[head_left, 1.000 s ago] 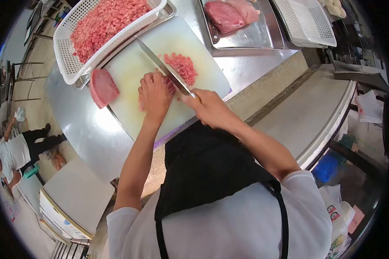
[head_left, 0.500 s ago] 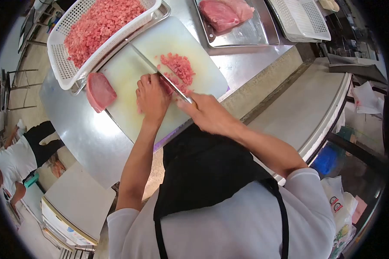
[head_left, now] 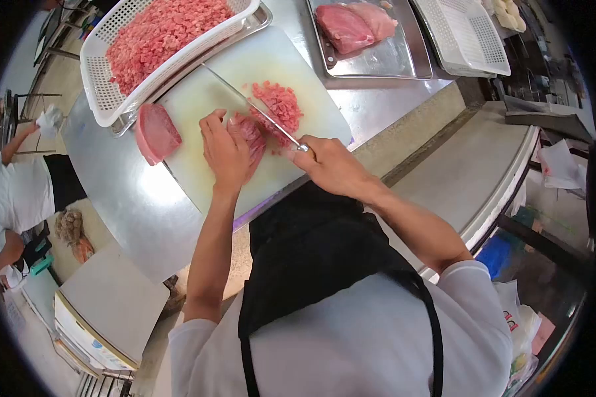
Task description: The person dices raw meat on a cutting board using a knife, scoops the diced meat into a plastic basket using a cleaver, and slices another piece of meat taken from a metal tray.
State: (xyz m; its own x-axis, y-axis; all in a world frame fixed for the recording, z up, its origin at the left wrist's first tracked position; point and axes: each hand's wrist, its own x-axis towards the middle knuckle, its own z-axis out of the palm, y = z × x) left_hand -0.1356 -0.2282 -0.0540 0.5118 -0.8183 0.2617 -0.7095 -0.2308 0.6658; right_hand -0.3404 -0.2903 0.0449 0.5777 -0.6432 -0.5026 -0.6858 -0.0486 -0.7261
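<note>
My right hand point(head_left: 334, 169) is wrapped around the handle of a long kitchen knife point(head_left: 245, 99). The blade slants up and left across the board, at the near side of a pile of diced pink meat point(head_left: 279, 104). A partly cut piece of raw meat point(head_left: 252, 137) lies against my left hand point(head_left: 224, 151), whose bent fingers grip its left side. Both hands are over a white cutting board point(head_left: 199, 99). At the board's left edge rests a larger slab of meat point(head_left: 158, 134).
A white perforated basket point(head_left: 99, 99) heaped with diced meat stands at the upper left. Large raw pieces lie in a metal tray point(head_left: 377, 69), beside another white basket point(head_left: 460, 36). A co-worker point(head_left: 23, 188) is at the far left. The steel table point(head_left: 123, 192) supports the board.
The knife has moved right, from beside my left fingers to the diced pile. My left hand has shifted slightly left, exposing more of the meat. The co-worker's arm has moved.
</note>
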